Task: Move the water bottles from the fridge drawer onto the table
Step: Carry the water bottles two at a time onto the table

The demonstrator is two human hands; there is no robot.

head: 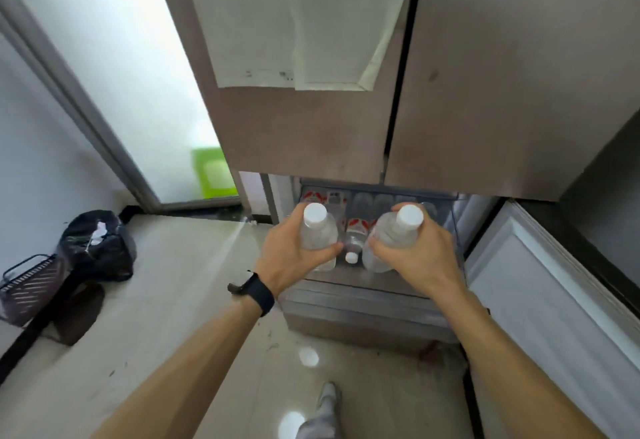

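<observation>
Below the fridge doors the fridge drawer stands pulled out, with several clear water bottles in it. My left hand is wrapped around one upright water bottle with a white cap, held above the drawer's left side. A second white-capped water bottle is gripped by my right hand over the drawer's right side. Between the two hands a smaller bottle with a red label lies in the drawer, cap toward me. More bottles sit at the drawer's back, partly hidden.
The closed upper fridge doors hang over the drawer, with white sheets taped on. A white open door panel lies to the right. On the floor at left are a black rubbish bag and a dark basket. My foot is below.
</observation>
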